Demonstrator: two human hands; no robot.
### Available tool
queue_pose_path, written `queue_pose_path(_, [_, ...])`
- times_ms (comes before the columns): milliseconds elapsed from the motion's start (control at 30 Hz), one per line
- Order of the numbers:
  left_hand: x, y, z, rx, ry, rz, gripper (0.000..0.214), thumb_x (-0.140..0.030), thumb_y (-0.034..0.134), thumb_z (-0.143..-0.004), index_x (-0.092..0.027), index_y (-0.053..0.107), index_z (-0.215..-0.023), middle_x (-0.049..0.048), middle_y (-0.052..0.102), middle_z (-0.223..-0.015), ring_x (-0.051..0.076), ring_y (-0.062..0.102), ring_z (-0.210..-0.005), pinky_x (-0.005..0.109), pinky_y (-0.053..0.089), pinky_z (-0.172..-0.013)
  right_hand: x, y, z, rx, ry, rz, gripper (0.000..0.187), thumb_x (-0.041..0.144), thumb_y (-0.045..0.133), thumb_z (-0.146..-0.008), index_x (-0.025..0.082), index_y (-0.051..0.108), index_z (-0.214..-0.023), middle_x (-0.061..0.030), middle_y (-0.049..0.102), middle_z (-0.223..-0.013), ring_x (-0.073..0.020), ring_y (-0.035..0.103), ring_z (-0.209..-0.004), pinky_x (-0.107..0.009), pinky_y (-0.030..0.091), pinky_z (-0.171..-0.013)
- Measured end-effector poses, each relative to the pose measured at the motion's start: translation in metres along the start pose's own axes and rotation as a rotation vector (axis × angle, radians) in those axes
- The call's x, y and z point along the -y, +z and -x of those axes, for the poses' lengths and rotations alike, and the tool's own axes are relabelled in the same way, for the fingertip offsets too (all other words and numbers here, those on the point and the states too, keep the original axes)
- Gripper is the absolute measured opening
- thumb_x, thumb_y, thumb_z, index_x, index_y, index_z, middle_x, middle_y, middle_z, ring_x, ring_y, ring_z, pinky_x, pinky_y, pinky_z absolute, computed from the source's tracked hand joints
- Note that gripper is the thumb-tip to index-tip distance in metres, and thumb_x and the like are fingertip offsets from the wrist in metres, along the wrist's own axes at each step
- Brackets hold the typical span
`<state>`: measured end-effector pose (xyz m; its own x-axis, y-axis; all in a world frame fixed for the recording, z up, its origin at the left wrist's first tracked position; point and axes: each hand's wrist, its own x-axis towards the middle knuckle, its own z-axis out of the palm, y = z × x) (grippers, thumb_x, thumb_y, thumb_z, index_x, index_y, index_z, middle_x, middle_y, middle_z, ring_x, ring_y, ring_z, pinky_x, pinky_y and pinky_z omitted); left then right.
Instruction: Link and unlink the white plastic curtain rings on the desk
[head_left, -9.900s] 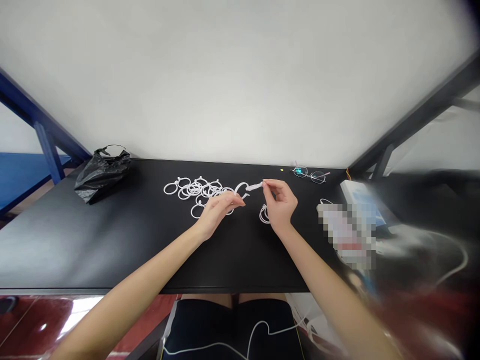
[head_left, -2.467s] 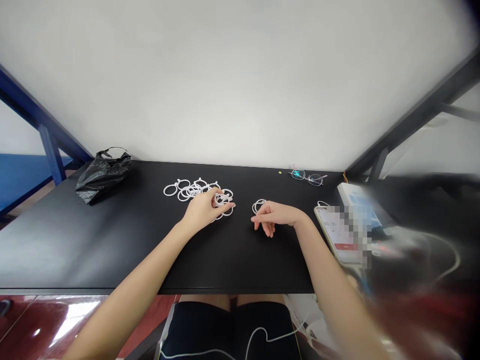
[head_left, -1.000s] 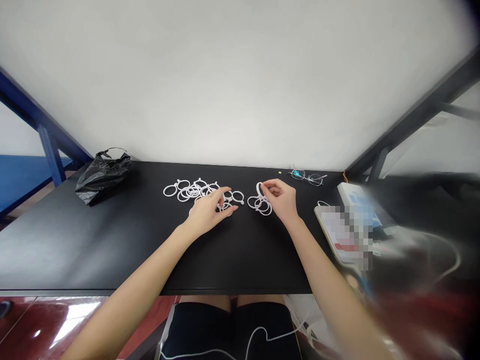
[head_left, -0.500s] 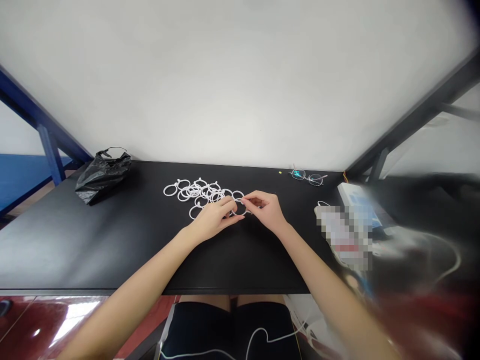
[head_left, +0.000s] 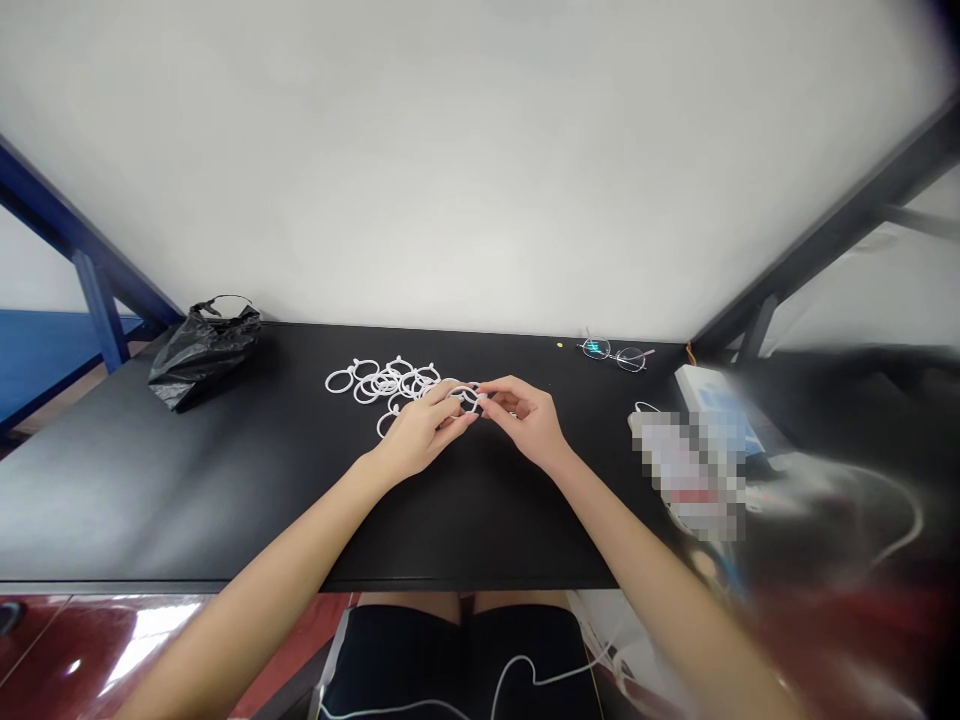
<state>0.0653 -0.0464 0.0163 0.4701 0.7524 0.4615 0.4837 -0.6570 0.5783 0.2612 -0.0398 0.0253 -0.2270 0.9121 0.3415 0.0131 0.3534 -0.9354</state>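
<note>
White plastic rings (head_left: pixel 465 398) sit between the two hands, at least one pinched up off the tabletop, though the fingers hide how many are held and whether they are linked. The right hand (head_left: pixel 525 422) grasps a ring's edge between thumb and forefinger, a fine pinch that suits so thin a hoop. The left hand (head_left: pixel 421 428) curls its fingertips around the rings from the other side, seemingly to steady them against that pinch. Just under and beyond the left hand spreads a loose heap of rings (head_left: pixel 390 383), lying flat on the black tabletop (head_left: pixel 225 480) within easy reach. Well beyond the right hand lie wire-rimmed glasses (head_left: pixel 615 352), clear of the working space, and well past the left hand sits a crumpled black plastic bag (head_left: pixel 204 355)
</note>
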Motion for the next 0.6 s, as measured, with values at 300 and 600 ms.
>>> queue_pose_path(300, [-0.0051,0.0016,-0.0002,-0.027,-0.102,0.084,0.022,-0.032,0.046,-0.096,-0.02,0.044,-0.077,0.0023,0.057,-0.081,0.013,0.052,-0.07,0.025,0.045,-0.063,-0.0015,0.0028,-0.0001,-0.004,0.127,-0.117,0.025,0.04,0.082,-0.069,0.02,0.073,-0.08,-0.0021,0.072,-0.074,-0.0142,0.067,-0.06,-0.03,0.059,-0.063])
queue_pose_path(600, [-0.0088,0.0006,-0.0017,0.042,-0.227,0.213,0.027,-0.038,0.04,-0.098,-0.019,0.054,-0.11,0.0004,0.055,-0.077,0.012,0.049,-0.063,0.025,0.043,-0.057,0.0002,0.0021,-0.0022,0.021,0.181,-0.138,0.029,0.045,0.081,-0.068,0.018,0.071,-0.07,-0.0028,0.073,-0.07,-0.0138,0.067,-0.055,-0.03,0.058,-0.06])
